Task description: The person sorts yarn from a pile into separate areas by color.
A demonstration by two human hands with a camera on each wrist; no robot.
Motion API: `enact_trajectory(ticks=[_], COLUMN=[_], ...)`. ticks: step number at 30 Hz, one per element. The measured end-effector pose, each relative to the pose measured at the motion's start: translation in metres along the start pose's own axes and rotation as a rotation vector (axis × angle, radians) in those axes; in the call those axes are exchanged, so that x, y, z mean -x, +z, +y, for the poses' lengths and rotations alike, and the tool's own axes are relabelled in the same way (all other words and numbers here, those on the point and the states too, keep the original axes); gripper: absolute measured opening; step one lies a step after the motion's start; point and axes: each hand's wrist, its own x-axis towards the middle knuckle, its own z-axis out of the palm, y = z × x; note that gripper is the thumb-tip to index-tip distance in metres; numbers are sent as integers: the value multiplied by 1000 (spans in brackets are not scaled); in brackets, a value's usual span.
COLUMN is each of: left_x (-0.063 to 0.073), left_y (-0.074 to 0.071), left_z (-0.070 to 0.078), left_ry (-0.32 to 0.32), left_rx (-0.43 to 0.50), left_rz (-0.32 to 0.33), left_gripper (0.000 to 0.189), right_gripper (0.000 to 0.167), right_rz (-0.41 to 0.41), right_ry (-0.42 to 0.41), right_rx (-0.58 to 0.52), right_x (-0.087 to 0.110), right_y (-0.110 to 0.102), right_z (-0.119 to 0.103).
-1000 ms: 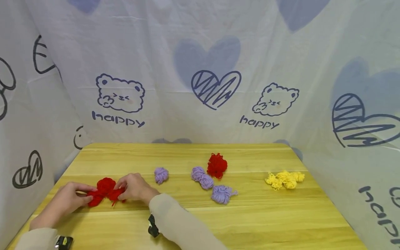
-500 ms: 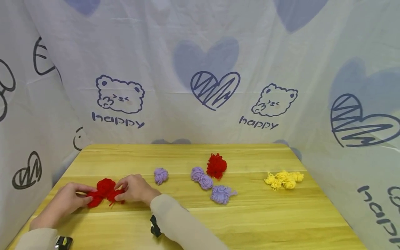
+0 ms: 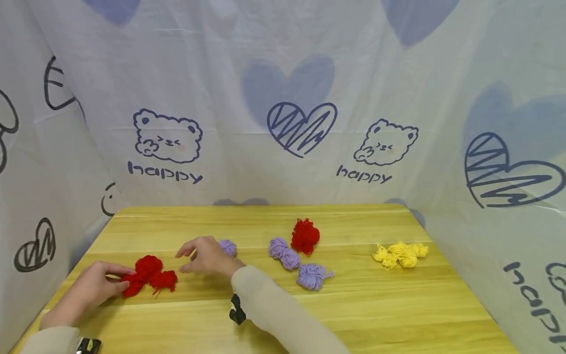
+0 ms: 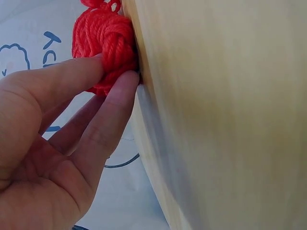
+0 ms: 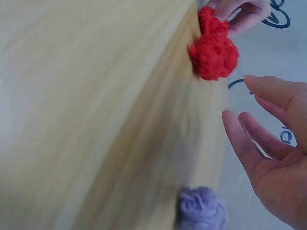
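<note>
A cluster of red yarn balls (image 3: pixel 148 270) lies on the left of the table. My left hand (image 3: pixel 95 285) pinches the leftmost red yarn ball (image 4: pixel 106 45) between thumb and fingertips, with the ball down at the tabletop. My right hand (image 3: pixel 205 255) is apart from the cluster on its right side, fingers spread and holding nothing. Behind it a small purple yarn ball (image 3: pixel 228 247) is partly hidden; this ball also shows low in the right wrist view.
Right of the middle lie joined purple yarn balls (image 3: pixel 284 253), a looser purple yarn ball (image 3: pixel 312 277) and a red yarn bundle (image 3: pixel 305 236). Yellow yarn balls (image 3: pixel 401 254) lie at the right. A printed white cloth (image 3: pixel 239 167) stands behind the wooden table (image 3: pixel 353 314).
My right hand has let go of the red yarn at the cluster's right end and moved right, its fingers opening. The left hand stays on its ball.
</note>
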Motion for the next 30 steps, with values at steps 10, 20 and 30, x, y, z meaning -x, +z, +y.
enact_trajectory(ticks=[10, 20, 30], left_x=[2, 2, 2], left_y=[1, 0, 1], left_z=[1, 2, 1], left_ry=[0, -2, -17], left_rx=[8, 11, 7], left_rz=[10, 0, 2], left_gripper=[29, 30, 30], right_gripper=[27, 29, 29], right_rz=[21, 95, 132], right_ry=[-29, 17, -2], right_rx=[-34, -3, 70], right_x=[10, 21, 23], right_y=[-35, -47, -45], right_z=[19, 47, 63])
